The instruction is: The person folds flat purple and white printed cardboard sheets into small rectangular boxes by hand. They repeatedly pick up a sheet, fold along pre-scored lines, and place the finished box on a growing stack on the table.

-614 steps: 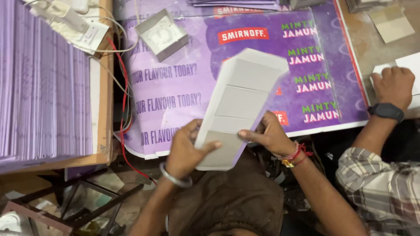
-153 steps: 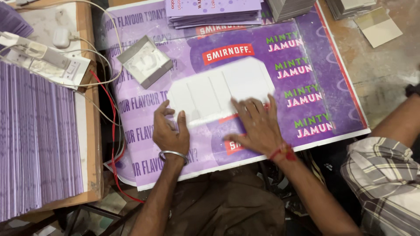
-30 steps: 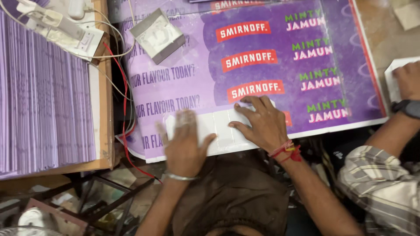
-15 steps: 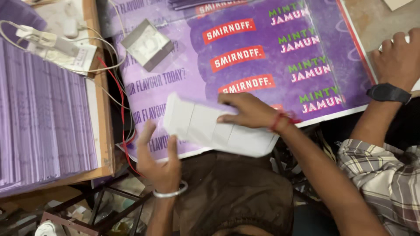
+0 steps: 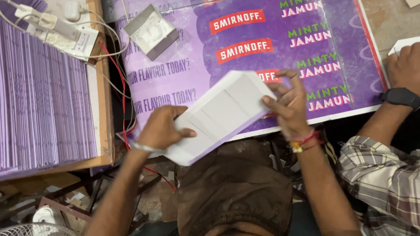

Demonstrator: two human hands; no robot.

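We look down on a worktable [image 5: 376, 26] spread with a purple printed sheet [image 5: 188, 74] — a wooden tray [image 5: 104, 109] on the left. Near us, the floor [image 5: 65, 192] lies dim — scraps scattered between metal bars.

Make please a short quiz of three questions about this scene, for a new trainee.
1. True or false: both of the person's hands hold the white folded card.
2. Which hand grips the upper end of the card? A) left hand B) right hand C) the co-worker's hand
3. What lies at the far left of the bench?

Key
1. True. Each hand is on one end, and the card is lifted above the purple sheet.
2. B. The left hand holds the lower end; the co-worker's hand, with a black watch, rests apart at the right edge.
3. A stack of purple cards, with a white power strip above it.
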